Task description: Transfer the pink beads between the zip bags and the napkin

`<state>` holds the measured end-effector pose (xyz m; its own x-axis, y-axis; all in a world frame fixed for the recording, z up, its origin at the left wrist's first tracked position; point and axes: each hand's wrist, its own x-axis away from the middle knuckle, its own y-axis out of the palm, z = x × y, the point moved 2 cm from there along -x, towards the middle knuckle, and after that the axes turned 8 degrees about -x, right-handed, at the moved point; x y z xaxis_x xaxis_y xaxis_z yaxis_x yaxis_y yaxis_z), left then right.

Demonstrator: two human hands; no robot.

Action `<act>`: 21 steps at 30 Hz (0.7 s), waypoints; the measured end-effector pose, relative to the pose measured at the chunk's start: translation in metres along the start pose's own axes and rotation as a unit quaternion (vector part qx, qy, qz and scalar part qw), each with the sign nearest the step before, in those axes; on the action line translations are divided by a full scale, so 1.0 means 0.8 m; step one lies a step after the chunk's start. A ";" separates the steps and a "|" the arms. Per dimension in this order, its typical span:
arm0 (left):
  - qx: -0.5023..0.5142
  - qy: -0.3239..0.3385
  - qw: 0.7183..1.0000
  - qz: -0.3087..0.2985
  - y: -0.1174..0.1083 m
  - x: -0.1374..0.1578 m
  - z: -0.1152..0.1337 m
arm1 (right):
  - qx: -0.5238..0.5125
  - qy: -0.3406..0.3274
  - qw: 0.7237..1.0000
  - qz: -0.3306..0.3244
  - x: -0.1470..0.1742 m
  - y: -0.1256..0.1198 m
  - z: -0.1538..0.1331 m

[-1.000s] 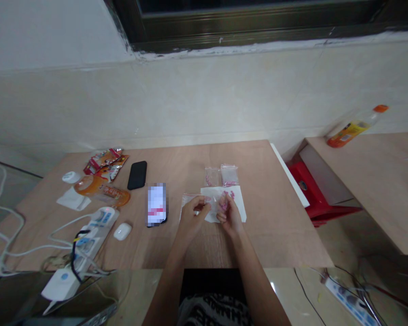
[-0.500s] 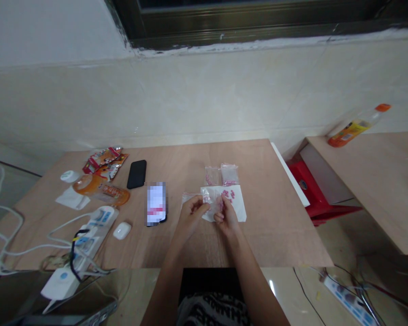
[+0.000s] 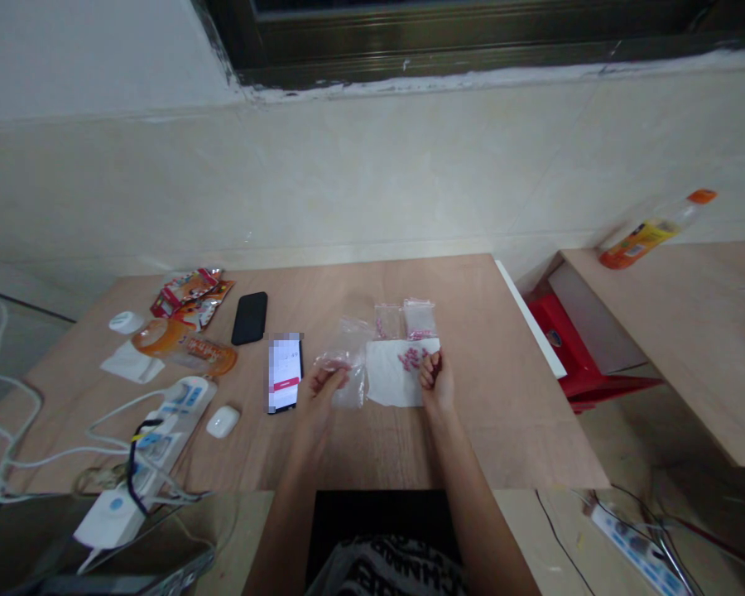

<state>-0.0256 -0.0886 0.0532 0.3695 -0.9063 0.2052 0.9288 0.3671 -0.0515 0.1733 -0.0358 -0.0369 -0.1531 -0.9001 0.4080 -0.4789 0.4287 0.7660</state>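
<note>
My left hand (image 3: pixel 324 386) is closed in a pinch on a small clear plastic bag (image 3: pixel 334 362), over a larger clear plastic bag (image 3: pixel 353 352) that lies flat on the table. Beside it, a white sheet of paper (image 3: pixel 385 381) carries a cluster of small pink pieces (image 3: pixel 412 358). My right hand (image 3: pixel 435 382) is at the paper's right edge with its fingers curled in; whatever they may hold is hidden. Just behind the paper lie a small zip bag with a few pink bits (image 3: pixel 388 319) and a stack of small zip bags (image 3: pixel 419 318).
Left of my hands are a lit phone (image 3: pixel 284 372), a black phone (image 3: pixel 249 319), a white earphone case (image 3: pixel 223 421), an orange drink bottle (image 3: pixel 186 347), snack packets (image 3: pixel 192 298) and a power strip (image 3: pixel 177 422) with cables. Another bottle (image 3: pixel 646 237) stands on the right-hand table.
My hands have moved apart, the left one leftwards with the small bag, the right one to the paper's right edge. More pink pieces show on the paper, and the larger bag is uncovered.
</note>
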 end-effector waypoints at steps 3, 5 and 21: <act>0.038 -0.042 0.998 0.037 -0.012 0.002 -0.025 | 0.032 -0.099 0.994 0.036 -0.024 -0.004 -0.015; 0.047 -0.070 0.995 0.048 -0.017 0.004 -0.042 | 0.072 -0.164 0.981 0.076 -0.037 -0.006 -0.022; -0.183 -0.058 0.981 -0.022 -0.053 0.015 -0.100 | 0.443 -0.353 0.823 0.049 -0.046 -0.005 -0.016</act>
<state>-0.0580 -0.1317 -0.0202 0.3425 -0.8817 0.3243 0.8997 0.2084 -0.3837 0.1915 -0.0032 -0.0486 -0.5425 -0.8199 -0.1831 -0.8287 0.5580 -0.0432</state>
